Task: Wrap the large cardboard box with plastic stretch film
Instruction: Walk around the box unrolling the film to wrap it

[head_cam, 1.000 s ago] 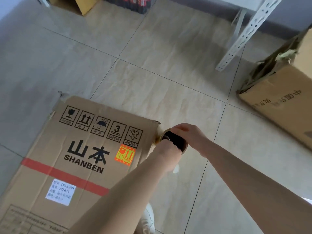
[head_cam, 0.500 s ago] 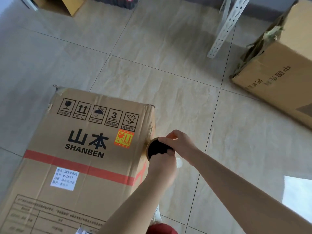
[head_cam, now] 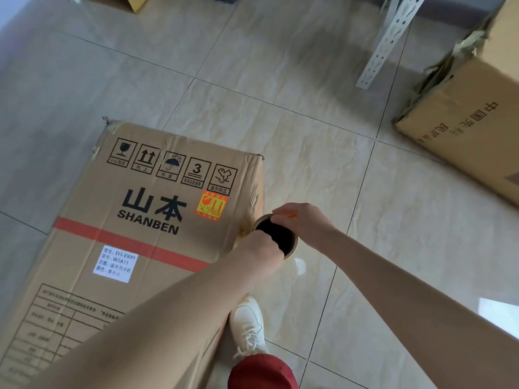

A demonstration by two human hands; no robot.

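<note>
Below, a large cardboard box [head_cam: 146,220] lies flat on a pale tiled floor [head_cam: 280,108], its upper face printed with handling symbols, the word SHANBEN, a red stripe and a white label. A person standing over it holds a roll of stretch film [head_cam: 280,237] in both hands. The roll is seen end-on as a brown cardboard ring around a dark hollow, just beside the box's right side near the far corner. The left hand [head_cam: 261,252] curls its fingers over the roll's near rim, its forearm crossing above the box. The right hand [head_cam: 304,223] grasps the far rim. The clear film itself cannot be made out. A white shoe [head_cam: 248,324] and a red trouser leg [head_cam: 262,372] stand beside the box's near right edge. Well apart, at right, sit a second cardboard box [head_cam: 463,130] with torn flaps and a perforated metal upright [head_cam: 389,40].
</note>
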